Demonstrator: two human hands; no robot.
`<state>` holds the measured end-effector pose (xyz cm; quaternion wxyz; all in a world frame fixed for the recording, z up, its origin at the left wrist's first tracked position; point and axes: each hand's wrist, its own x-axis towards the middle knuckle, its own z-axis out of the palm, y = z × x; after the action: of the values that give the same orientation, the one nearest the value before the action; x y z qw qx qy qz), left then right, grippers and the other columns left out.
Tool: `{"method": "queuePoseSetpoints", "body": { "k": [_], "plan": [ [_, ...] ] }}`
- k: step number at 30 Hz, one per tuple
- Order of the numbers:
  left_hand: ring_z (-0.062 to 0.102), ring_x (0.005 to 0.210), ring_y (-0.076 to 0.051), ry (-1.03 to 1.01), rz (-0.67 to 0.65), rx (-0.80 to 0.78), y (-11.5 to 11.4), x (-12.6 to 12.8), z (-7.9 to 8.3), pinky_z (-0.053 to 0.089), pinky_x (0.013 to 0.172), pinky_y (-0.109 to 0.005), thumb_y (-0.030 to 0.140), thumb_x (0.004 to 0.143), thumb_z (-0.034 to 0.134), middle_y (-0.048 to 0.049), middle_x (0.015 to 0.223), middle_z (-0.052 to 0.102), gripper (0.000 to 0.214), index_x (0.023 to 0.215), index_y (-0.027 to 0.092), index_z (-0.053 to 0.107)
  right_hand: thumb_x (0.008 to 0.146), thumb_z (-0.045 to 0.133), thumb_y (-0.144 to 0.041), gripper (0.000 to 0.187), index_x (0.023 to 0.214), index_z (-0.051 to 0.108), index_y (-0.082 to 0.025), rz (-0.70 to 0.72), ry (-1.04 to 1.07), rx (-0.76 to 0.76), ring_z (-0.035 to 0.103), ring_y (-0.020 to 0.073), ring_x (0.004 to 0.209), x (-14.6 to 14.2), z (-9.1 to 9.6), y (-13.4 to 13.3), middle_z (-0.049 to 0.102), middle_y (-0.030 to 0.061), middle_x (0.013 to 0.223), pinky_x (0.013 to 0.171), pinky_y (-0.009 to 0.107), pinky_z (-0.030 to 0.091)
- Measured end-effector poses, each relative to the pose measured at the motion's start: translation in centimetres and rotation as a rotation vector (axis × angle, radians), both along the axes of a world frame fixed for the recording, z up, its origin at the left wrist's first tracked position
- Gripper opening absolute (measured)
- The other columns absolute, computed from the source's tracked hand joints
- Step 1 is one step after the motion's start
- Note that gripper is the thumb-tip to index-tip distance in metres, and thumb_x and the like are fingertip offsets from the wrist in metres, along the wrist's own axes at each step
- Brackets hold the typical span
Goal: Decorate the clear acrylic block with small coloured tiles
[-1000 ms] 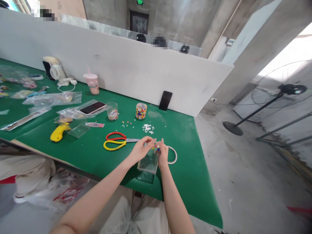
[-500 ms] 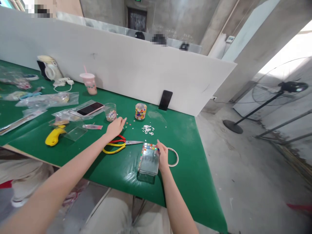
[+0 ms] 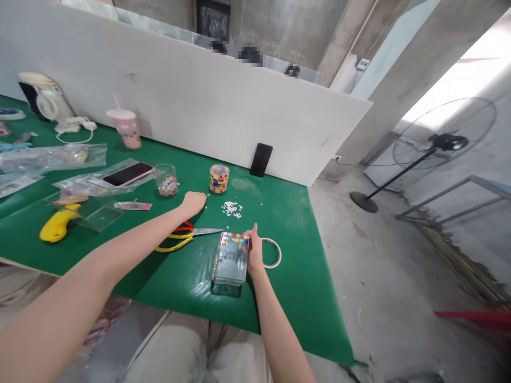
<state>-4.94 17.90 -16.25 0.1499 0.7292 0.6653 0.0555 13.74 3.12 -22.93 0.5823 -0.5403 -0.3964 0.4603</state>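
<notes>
My left hand (image 3: 194, 203) is low over the green table, fingers closed in a pinch at a few loose tile bits. Whether a piece is between the fingertips is too small to tell. In my right hand (image 3: 254, 250) is a clear rectangular box (image 3: 230, 260), gripped by its right side and tilted. Colourful mosaic tiles run along its top edge and left side. Scissors (image 3: 203, 232) with red and yellow handles lie between my left forearm and the box. Beyond the box is a scatter of small white pieces (image 3: 231, 208). A white ring (image 3: 280, 254), perhaps a tape roll, lies right of my right hand.
A clear cup of beads (image 3: 167, 186), a tile-covered round jar (image 3: 219, 180), and a lidded pink cup (image 3: 128, 130) stand farther back. Phones (image 3: 261, 159), plastic bags (image 3: 85, 154) and a yellow-handled tool (image 3: 58, 223) are around. A white partition (image 3: 199, 96) bounds the table's back.
The view has turned right, so everything appears farther left. My left hand has moved right across the table over the loose bits. My right hand still holds the box.
</notes>
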Motion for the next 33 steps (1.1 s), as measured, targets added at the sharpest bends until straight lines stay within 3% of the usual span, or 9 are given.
{"method": "queuePoseSetpoints", "body": {
  "k": [4, 7, 11, 15, 18, 23, 26, 28, 33],
  "plan": [
    [0.063, 0.1, -0.022, -0.22, 0.044, -0.033, -1.8, 0.0, 2.2, 0.055, 0.084, -0.042, 0.035, 0.094, 0.058, -0.0095, 0.118, 0.062, 0.032, 0.119, 0.015, 0.058, 0.097, 0.043, -0.053, 0.047, 0.083, 0.065, -0.015, -0.099, -0.177, 0.051, 0.066, 0.0161, 0.073, 0.6, 1.4, -0.3, 0.068, 0.0018, 0.076, 0.074, 0.035, 0.053],
    [0.064, 0.076, -0.014, -0.467, 0.027, -0.125, -5.4, -0.4, 4.2, 0.055, 0.068, -0.032, 0.041, 0.096, 0.054, -0.0042, 0.094, 0.066, 0.03, 0.106, 0.013, 0.061, 0.096, 0.03, -0.058, 0.056, 0.084, 0.066, -0.016, -0.187, -0.35, 0.071, 0.067, 0.0215, 0.084, 2.2, 2.6, -1.5, 0.071, 0.0069, 0.081, 0.081, 0.037, 0.049],
    [0.045, 0.041, -0.009, -0.799, -0.059, -0.29, -12.5, -1.8, 6.1, 0.038, 0.044, -0.022, 0.051, 0.098, 0.034, 0.0048, 0.047, 0.044, 0.049, 0.064, 0.018, 0.047, 0.084, 0.058, -0.051, 0.046, 0.115, 0.061, -0.017, -0.144, -0.621, 0.058, 0.065, 0.0264, 0.086, 5.0, 3.2, -5.2, 0.07, 0.0079, 0.085, 0.084, 0.043, 0.048],
    [0.038, 0.032, -0.008, -1.012, -0.076, -0.394, -18.5, -2.7, 6.2, 0.031, 0.037, -0.021, 0.065, 0.086, 0.041, 0.0084, 0.04, 0.035, 0.051, 0.061, 0.021, 0.039, 0.077, 0.072, -0.04, 0.032, 0.097, 0.067, -0.017, -0.051, -0.854, 0.03, 0.059, 0.0324, 0.105, 5.8, 2.3, -8.3, 0.067, 0.0136, 0.104, 0.095, 0.051, 0.043],
    [0.037, 0.03, -0.008, -1.084, -0.086, -0.457, -21.3, -1.9, 5.7, 0.031, 0.036, -0.021, 0.067, 0.081, 0.048, 0.0093, 0.037, 0.036, 0.05, 0.067, 0.02, 0.048, 0.089, 0.063, -0.033, 0.021, 0.1, 0.065, -0.015, -0.02, -0.953, -0.029, 0.061, 0.0264, 0.104, 5.2, 1.6, -8.3, 0.066, 0.0103, 0.107, 0.093, 0.049, 0.048],
    [0.057, 0.047, -0.012, -1.137, -0.082, -0.437, -23.3, 0.4, 6.1, 0.044, 0.047, -0.022, 0.055, 0.085, 0.052, 0.0047, 0.05, 0.053, 0.039, 0.077, 0.017, 0.055, 0.093, 0.06, -0.033, 0.029, 0.116, 0.06, -0.015, 0.016, -0.96, -0.088, 0.065, 0.0197, 0.095, 4.9, 2.4, -7.2, 0.064, 0.0079, 0.114, 0.081, 0.04, 0.056],
    [0.059, 0.055, -0.011, -1.133, -0.078, -0.393, -24.1, 0.9, 6.6, 0.047, 0.053, -0.021, 0.046, 0.084, 0.057, 0.0037, 0.058, 0.057, 0.031, 0.083, 0.016, 0.06, 0.097, 0.053, -0.034, 0.023, 0.102, 0.061, -0.014, 0.045, -0.879, -0.044, 0.062, 0.0118, 0.064, 5.0, 4.4, -8.8, 0.064, 0.0004, 0.081, 0.06, 0.027, 0.053],
    [0.058, 0.055, -0.011, -1.133, -0.102, -0.369, -24.7, 1.0, 7.1, 0.047, 0.055, -0.021, 0.042, 0.084, 0.057, 0.0042, 0.061, 0.058, 0.031, 0.098, 0.014, 0.062, 0.101, 0.04, -0.035, 0.026, 0.096, 0.057, -0.017, 0.082, -0.8, 0.036, 0.049, 0.0103, 0.045, 4.8, 6.3, -11.0, 0.049, -0.007, 0.055, 0.046, 0.022, 0.042],
    [0.048, 0.05, -0.008, -1.157, -0.259, -0.338, -26.3, 1.5, 8.9, 0.043, 0.048, -0.018, 0.033, 0.091, 0.05, 0.0074, 0.065, 0.054, 0.067, 0.152, 0.022, 0.024, 0.099, 0.04, -0.038, 0.022, 0.088, 0.052, -0.022, 0.122, -0.627, 0.262, 0.042, 0.0093, 0.042, 3.1, 10.8, -16.5, 0.046, -0.0069, 0.054, 0.045, 0.021, 0.038]
  ]
}}
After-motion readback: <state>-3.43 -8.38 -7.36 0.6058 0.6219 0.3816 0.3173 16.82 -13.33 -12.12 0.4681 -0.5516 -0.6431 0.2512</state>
